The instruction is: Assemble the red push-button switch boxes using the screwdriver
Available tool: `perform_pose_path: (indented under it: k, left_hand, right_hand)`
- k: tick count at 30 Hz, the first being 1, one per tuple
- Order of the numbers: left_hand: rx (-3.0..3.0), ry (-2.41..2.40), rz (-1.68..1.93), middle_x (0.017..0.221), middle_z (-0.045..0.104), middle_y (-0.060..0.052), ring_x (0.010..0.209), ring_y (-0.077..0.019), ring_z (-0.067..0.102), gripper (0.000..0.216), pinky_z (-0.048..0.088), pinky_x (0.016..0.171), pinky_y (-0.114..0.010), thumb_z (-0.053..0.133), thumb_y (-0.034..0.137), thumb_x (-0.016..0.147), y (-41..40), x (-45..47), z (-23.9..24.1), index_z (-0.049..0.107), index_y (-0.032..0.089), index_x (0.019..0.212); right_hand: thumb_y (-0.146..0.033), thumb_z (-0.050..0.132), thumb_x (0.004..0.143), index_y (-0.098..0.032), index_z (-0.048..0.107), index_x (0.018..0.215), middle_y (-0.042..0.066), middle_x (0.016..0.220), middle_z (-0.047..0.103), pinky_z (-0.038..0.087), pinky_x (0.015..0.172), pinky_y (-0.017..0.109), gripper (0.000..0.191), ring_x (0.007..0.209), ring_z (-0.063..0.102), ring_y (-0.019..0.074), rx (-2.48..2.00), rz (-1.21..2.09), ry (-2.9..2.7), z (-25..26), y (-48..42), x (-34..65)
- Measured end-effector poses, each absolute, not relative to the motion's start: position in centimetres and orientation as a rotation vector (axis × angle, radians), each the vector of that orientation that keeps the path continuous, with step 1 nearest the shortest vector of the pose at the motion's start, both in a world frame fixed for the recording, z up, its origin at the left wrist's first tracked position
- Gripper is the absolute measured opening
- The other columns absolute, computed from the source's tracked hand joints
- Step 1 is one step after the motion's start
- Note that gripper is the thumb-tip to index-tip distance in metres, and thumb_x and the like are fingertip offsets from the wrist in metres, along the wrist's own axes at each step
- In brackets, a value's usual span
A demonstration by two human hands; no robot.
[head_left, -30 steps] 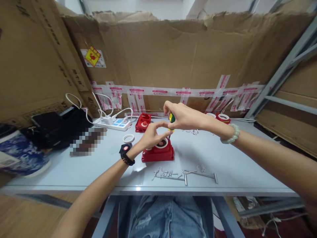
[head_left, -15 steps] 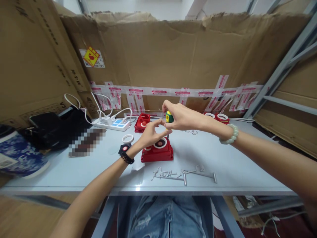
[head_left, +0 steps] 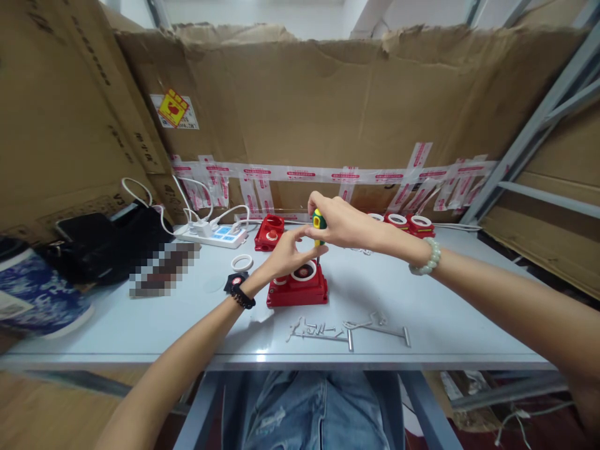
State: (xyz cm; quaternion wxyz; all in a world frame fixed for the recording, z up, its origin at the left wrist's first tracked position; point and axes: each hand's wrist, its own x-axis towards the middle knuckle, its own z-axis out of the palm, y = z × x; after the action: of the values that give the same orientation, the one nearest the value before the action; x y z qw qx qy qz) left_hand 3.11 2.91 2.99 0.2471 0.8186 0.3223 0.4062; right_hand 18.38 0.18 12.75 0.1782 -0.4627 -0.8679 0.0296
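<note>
A red box-shaped housing [head_left: 300, 295] rests on the table, with a white ring [head_left: 293, 272] around a dark round opening on its top. A green-and-yellow screwdriver [head_left: 319, 222] stands upright over the housing's right side, its dark shaft reaching down to the rear right corner. My right hand [head_left: 340, 219] is closed around the upper handle. Thumb and index finger of my left hand [head_left: 287, 250] close around the lower part of the screwdriver, with the palm over the housing's left side. The screwdriver's tip is too small to make out.
In front lie T-shaped metal rods [head_left: 323, 337] and several screws [head_left: 319, 327]. A loose white ring [head_left: 242, 262], another red part [head_left: 269, 232] and a power strip [head_left: 213, 235] are at left. Red parts with white rings [head_left: 420, 222] stand back right. A blue-and-white container [head_left: 37, 294] is far left.
My right hand has turned a little on the screwdriver, and its wrist has moved slightly left. More of the yellow handle and the back-right red parts shows. My left hand has barely moved.
</note>
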Motion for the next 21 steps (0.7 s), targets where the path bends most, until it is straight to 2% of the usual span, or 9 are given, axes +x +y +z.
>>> perform_pose_path:
  k: [3,5,10,13,21]
  left_hand:
    - [2.344,0.929,0.811,0.116,0.060,-0.008,0.106,-0.0259,0.055,0.051,0.041,0.091,-0.038,0.064,0.048,0.073,2.2,2.1,2.8,0.054,0.019,0.113]
    - [2.413,0.995,0.625,0.121,0.058,-0.008,0.107,-0.0278,0.053,0.060,0.040,0.091,-0.039,0.067,0.053,0.069,1.7,1.2,2.4,0.052,0.021,0.118]
    - [2.417,1.036,0.419,0.096,0.064,-0.006,0.088,-0.0249,0.058,0.057,0.044,0.075,-0.033,0.068,0.056,0.066,1.5,-0.1,1.1,0.055,0.019,0.106]
    - [2.398,1.024,0.425,0.094,0.063,-0.006,0.085,-0.0235,0.058,0.056,0.043,0.072,-0.031,0.068,0.056,0.065,1.6,0.0,0.9,0.054,0.018,0.104]
    - [2.381,1.032,0.455,0.093,0.062,-0.005,0.086,-0.0238,0.057,0.056,0.043,0.073,-0.031,0.069,0.057,0.064,1.4,0.0,0.7,0.054,0.019,0.102]
  right_hand:
    - [-0.023,0.058,0.069,-0.021,0.037,0.093,0.000,0.073,0.049,0.031,0.051,0.027,0.032,0.064,0.044,0.0155,-1.294,0.101,-2.468,12.4,0.4,18.5]
    - [-0.020,0.058,0.067,-0.021,0.037,0.097,0.000,0.074,0.051,0.032,0.051,0.027,0.037,0.063,0.045,0.0155,-1.297,0.114,-2.479,12.4,0.4,18.6]
    - [-0.034,0.055,0.077,-0.015,0.039,0.105,0.006,0.075,0.055,0.033,0.056,0.030,0.037,0.068,0.051,0.0206,-1.490,-0.119,-2.427,12.6,0.0,18.3]
    - [-0.033,0.053,0.080,-0.013,0.041,0.105,0.008,0.075,0.055,0.033,0.059,0.032,0.034,0.070,0.052,0.0223,-1.551,-0.199,-2.424,12.9,-0.1,18.2]
    - [-0.013,0.059,0.067,-0.019,0.041,0.098,0.002,0.075,0.052,0.032,0.052,0.027,0.036,0.066,0.049,0.0166,-1.431,0.131,-2.545,13.6,-0.5,18.2]
